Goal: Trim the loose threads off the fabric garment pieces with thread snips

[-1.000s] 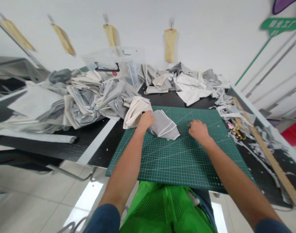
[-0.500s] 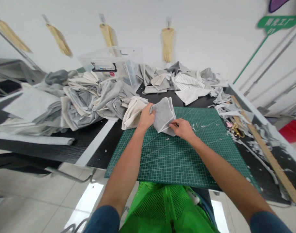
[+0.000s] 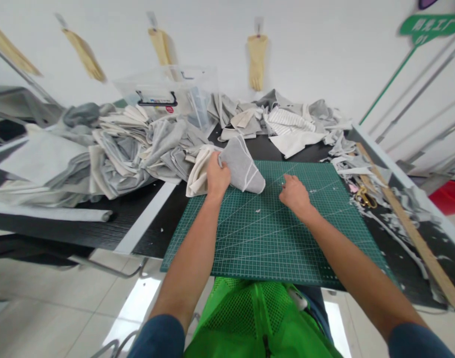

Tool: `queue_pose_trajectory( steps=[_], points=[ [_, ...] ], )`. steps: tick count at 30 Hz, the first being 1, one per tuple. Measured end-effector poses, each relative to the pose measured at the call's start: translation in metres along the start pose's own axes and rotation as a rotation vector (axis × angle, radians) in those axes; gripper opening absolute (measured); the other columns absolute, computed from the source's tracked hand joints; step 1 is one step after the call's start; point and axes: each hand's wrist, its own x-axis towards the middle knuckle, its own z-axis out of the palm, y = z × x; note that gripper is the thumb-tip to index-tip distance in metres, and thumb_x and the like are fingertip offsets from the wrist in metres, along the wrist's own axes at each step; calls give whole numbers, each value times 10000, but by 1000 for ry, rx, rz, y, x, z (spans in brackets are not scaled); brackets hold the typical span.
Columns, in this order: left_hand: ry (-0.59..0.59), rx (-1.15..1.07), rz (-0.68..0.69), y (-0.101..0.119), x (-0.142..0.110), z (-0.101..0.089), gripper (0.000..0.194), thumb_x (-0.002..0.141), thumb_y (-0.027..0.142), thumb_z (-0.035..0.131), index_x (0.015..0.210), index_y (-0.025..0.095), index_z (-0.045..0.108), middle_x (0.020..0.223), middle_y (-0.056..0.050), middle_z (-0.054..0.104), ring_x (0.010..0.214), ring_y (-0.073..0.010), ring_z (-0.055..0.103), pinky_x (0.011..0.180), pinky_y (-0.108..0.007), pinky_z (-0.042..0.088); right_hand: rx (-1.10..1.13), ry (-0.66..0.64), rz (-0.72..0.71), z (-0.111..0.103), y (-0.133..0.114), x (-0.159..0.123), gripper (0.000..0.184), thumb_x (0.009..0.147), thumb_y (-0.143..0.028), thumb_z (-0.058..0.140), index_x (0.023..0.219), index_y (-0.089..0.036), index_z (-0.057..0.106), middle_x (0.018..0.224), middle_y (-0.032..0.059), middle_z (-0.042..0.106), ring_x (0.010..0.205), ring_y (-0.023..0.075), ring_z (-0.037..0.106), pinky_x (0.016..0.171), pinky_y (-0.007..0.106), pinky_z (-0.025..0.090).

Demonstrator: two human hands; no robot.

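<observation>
l. hand (image 3: 218, 178) pinches gray cloth piece (image 3: 241, 163) above far-left corner of cutting mat (image 3: 272, 243); r. hand (image 3: 295, 195) is over mat, grip can't tell. better stretch edge gently, w/ firm pinch.

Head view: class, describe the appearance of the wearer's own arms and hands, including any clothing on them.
The left hand and right hand are both bare and ungloved. The forearms are uncovered too, below plain dark blue sleeves. No watch or bracelet shows.
</observation>
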Motion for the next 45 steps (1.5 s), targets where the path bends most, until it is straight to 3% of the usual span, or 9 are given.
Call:
queue_pose_trajectory(
  steps=[5, 9, 12, 15, 23, 32, 36, 40, 45],
  points=[
    [30, 26, -1, 3, -1, 0, 277, 864, 68, 534, 1103, 173, 628, 1115, -108, 696, 1119, -275, 642, 1074, -408, 477, 497, -288, -224, 3, -32, -33, 195, 977, -176, 515, 1023, -180, 704, 911, 87, 741, 784, 189, 700, 735, 289, 529],
    [24, 54, -21, -2, 0, 2, 301, 845, 83, 521, 1106, 174, 641, 1122, -118, 707, 1124, -297, 653, 1072, -428, 490, 1097, -757, -35, 22, -53, -53, 161, 971, -241, 565, 1034, -168, 693, 893, 78, 746, 643, 164, 707, 520, 261, 553],
    [-11, 83, -68, -7, 1, 4, 334, 815, 80, 523, 1114, 168, 644, 1134, -125, 712, 1126, -309, 657, 1067, -447, 500, 1351, -692, 164, 32, -43, -45, 117, 852, -114, 665, 960, -139, 703, 921, 114, 758, 817, 198, 767, 709, 306, 648],
    [-55, 116, -127, -10, 1, 5, 379, 786, 84, 554, 1148, 161, 633, 1153, -134, 712, 1129, -318, 665, 1069, -466, 504, 1436, -344, 315, 31, -9, -22, 192, 784, -41, 662, 936, -156, 688, 954, 121, 768, 906, 201, 771, 866, 341, 652],
    [-175, 55, -194, -12, -6, 17, 600, 760, 100, 615, 1356, 158, 569, 1251, -151, 700, 1183, -311, 665, 1084, -451, 501, 1193, 333, 498, 8, 80, 12, 311, 756, -111, 579, 1039, -220, 650, 1218, 60, 705, 1231, 193, 647, 1131, 424, 503],
    [-396, -28, -243, -10, -14, 18, 452, 780, 272, 653, 1215, 177, 730, 1004, -83, 756, 904, -270, 701, 920, -429, 560, 1017, 0, 222, 38, 24, 31, 295, 800, -209, 609, 1054, -148, 746, 1042, 101, 781, 1046, 227, 720, 1006, 385, 550],
    [-473, 134, -84, -8, -15, 13, 567, 682, 247, 746, 1242, 164, 717, 1391, -183, 636, 1278, -376, 600, 1111, -499, 457, 800, 145, 269, 20, 51, 33, 533, 749, -81, 536, 1257, -106, 696, 1344, 170, 691, 1344, 280, 586, 1202, 469, 371],
    [-608, 352, 123, 2, -26, 15, 812, 550, 204, 861, 1341, 242, 677, 1706, -158, 287, 1583, -494, 143, 1255, -666, 129, 665, 127, 187, 10, 52, 28, 569, 746, -25, 520, 1274, -119, 710, 1322, 159, 713, 1285, 277, 634, 1191, 448, 389],
    [-837, 353, 171, 7, -36, 21, 490, 588, 241, 870, 1067, 276, 769, 1396, -122, 658, 1495, -466, 368, 1225, -701, 74, 331, -125, -319, 20, 10, 13, 558, 789, 15, 492, 1244, -184, 748, 1338, 100, 726, 1300, 230, 631, 1170, 363, 414]
  ],
)
